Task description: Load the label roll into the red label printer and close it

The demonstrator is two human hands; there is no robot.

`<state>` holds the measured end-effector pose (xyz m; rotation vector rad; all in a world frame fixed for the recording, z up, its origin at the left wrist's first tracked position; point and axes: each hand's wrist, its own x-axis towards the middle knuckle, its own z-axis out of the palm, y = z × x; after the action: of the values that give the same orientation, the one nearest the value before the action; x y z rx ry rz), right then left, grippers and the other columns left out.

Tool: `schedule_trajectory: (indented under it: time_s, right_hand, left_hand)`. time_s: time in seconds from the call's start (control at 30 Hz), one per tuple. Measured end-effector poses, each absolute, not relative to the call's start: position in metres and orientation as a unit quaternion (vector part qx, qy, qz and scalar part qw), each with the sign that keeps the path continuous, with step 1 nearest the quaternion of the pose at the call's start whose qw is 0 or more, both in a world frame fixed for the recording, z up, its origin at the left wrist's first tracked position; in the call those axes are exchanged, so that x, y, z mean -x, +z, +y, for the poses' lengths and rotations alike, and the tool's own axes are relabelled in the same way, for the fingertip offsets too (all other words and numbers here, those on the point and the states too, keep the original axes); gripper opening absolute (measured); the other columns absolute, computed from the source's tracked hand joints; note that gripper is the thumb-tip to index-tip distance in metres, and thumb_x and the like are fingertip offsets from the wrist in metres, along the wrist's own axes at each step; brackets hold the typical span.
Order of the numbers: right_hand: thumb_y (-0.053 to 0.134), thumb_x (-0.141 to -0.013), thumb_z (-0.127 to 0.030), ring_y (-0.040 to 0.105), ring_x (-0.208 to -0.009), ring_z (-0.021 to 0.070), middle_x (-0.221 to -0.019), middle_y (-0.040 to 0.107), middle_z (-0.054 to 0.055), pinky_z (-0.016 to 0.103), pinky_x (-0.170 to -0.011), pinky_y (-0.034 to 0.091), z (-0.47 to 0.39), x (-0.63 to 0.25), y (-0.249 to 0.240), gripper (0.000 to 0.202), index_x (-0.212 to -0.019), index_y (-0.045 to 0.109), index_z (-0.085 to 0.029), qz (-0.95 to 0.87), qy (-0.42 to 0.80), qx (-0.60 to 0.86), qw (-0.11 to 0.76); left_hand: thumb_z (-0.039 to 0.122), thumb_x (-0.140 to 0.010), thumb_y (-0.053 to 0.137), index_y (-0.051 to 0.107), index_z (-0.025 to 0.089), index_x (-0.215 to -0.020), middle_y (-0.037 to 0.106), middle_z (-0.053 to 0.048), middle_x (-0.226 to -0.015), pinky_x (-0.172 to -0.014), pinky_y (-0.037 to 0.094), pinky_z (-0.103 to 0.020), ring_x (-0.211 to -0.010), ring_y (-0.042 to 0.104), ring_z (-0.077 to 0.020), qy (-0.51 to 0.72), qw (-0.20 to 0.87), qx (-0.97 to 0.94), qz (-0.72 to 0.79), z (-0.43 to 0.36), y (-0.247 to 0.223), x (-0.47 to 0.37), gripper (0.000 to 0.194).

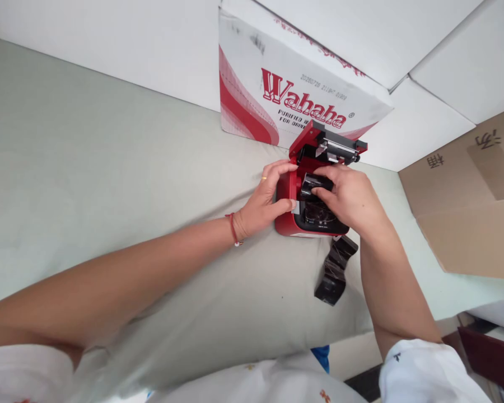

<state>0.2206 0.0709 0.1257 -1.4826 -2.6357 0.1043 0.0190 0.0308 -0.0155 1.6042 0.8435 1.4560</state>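
Observation:
A small red and black label printer [289, 223] sits on the cloth-covered table with its lid [334, 140] raised. My left hand [264, 201] grips the printer's left side wall, thumb and fingers apart along its edge. Inside the open body, my right hand [353, 196] pinches a shiny black ribbon roll [309, 187] between thumb and fingers. The roll lies crosswise in the compartment, its right end hidden by the hand. A loose, folded strip of glossy black ribbon [336, 268] hangs from the printer's front right onto the cloth.
A white and red Wahaha carton [246, 73] stands just behind the printer, close to the raised lid. White panels [130, 45] rise along the back. A brown cardboard box [457, 207] is at the right. The pale green cloth [88, 168] has creases.

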Motion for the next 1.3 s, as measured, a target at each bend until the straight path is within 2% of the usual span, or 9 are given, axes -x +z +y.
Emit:
schedule_trajectory:
  time_s: [0.2,0.3,0.4,0.47,0.57,0.7,0.93,1.1,1.3]
  right_hand:
    - [0.069,-0.095,-0.018,0.079,-0.108,0.0333,-0.125,0.084,0.012,0.048,-0.098,0.060,0.087,-0.214,0.120,0.044,-0.138,0.080,-0.020,-0.869,0.081,0.485,0.048]
    - [0.069,-0.099,-0.023,0.079,-0.114,0.0349,-0.131,0.083,0.014,0.051,-0.103,0.060,0.090,-0.216,0.117,0.047,-0.145,0.077,-0.018,-0.869,0.078,0.484,0.072]
    - [0.072,-0.101,-0.029,0.081,-0.104,0.0309,-0.132,0.083,0.014,0.048,-0.097,0.064,0.079,-0.223,0.119,0.050,-0.150,0.074,-0.018,-0.877,0.090,0.456,0.118]
    - [0.072,-0.104,-0.031,0.080,-0.097,0.0262,-0.128,0.084,0.012,0.044,-0.091,0.065,0.064,-0.232,0.123,0.040,-0.141,0.078,-0.019,-0.886,0.110,0.419,0.163]
    - [0.069,-0.109,-0.026,0.080,-0.108,0.0238,-0.124,0.085,0.009,0.041,-0.098,0.064,0.035,-0.250,0.129,0.021,-0.125,0.082,-0.022,-0.904,0.113,0.352,0.217]
    - [0.072,-0.106,-0.015,0.076,-0.130,0.0252,-0.141,0.081,0.013,0.044,-0.114,0.061,0.001,-0.271,0.125,0.031,-0.136,0.077,-0.021,-0.932,0.089,0.283,0.207]
    - [0.072,-0.101,-0.002,0.067,-0.148,0.0239,-0.151,0.076,0.016,0.049,-0.135,0.046,-0.026,-0.292,0.102,0.054,-0.152,0.068,-0.020,-0.934,0.037,0.288,0.210]
    - [0.072,-0.099,-0.001,0.071,-0.143,0.0244,-0.146,0.078,0.016,0.049,-0.134,0.048,-0.027,-0.295,0.103,0.049,-0.145,0.072,-0.018,-0.935,0.046,0.272,0.224]
    - [0.069,-0.105,-0.013,0.079,-0.128,0.0272,-0.129,0.085,0.006,0.053,-0.120,0.059,0.005,-0.295,0.129,0.036,-0.134,0.082,-0.032,-0.886,0.069,0.328,0.321]
  left_hand:
    - [0.046,-0.094,0.072,0.050,0.030,-0.157,0.043,-0.013,-0.171,-0.141,0.030,-0.063,-0.166,0.036,-0.0382,0.569,0.387,-0.640,0.341,0.029,-0.013,-0.019,0.069]
    - [0.046,-0.095,0.071,0.050,0.031,-0.157,0.045,-0.014,-0.170,-0.140,0.032,-0.064,-0.166,0.037,-0.0383,0.569,0.375,-0.646,0.343,0.029,-0.013,-0.019,0.068]
    - [0.048,-0.097,0.070,0.049,0.031,-0.158,0.044,-0.014,-0.171,-0.140,0.034,-0.063,-0.166,0.038,-0.0380,0.566,0.366,-0.651,0.348,0.029,-0.014,-0.018,0.067]
    - [0.051,-0.098,0.069,0.048,0.029,-0.158,0.044,-0.015,-0.170,-0.140,0.034,-0.063,-0.166,0.038,-0.0373,0.564,0.358,-0.657,0.349,0.030,-0.014,-0.018,0.067]
    - [0.055,-0.101,0.066,0.048,0.027,-0.158,0.043,-0.018,-0.170,-0.140,0.034,-0.062,-0.167,0.037,-0.0366,0.561,0.333,-0.672,0.351,0.029,-0.013,-0.019,0.066]
    - [0.056,-0.107,0.059,0.050,0.025,-0.155,0.047,-0.019,-0.167,-0.135,0.040,-0.064,-0.161,0.044,-0.0361,0.571,0.251,-0.684,0.379,0.022,-0.009,-0.021,0.058]
    - [0.030,-0.107,0.055,0.058,0.027,-0.148,0.069,-0.012,-0.150,-0.134,0.044,-0.059,-0.160,0.053,-0.0302,0.603,0.014,-0.737,0.307,-0.003,0.005,-0.033,0.041]
    - [0.026,-0.104,0.059,0.068,0.024,-0.140,0.084,-0.005,-0.131,-0.128,0.048,-0.042,-0.138,0.073,-0.0213,0.551,-0.080,-0.798,0.230,-0.015,0.010,-0.042,0.037]
    - [0.020,-0.105,0.060,0.075,0.023,-0.130,0.087,-0.003,-0.125,-0.113,0.051,-0.040,-0.120,0.078,-0.0191,0.527,-0.132,-0.806,0.233,-0.014,0.010,-0.042,0.030]
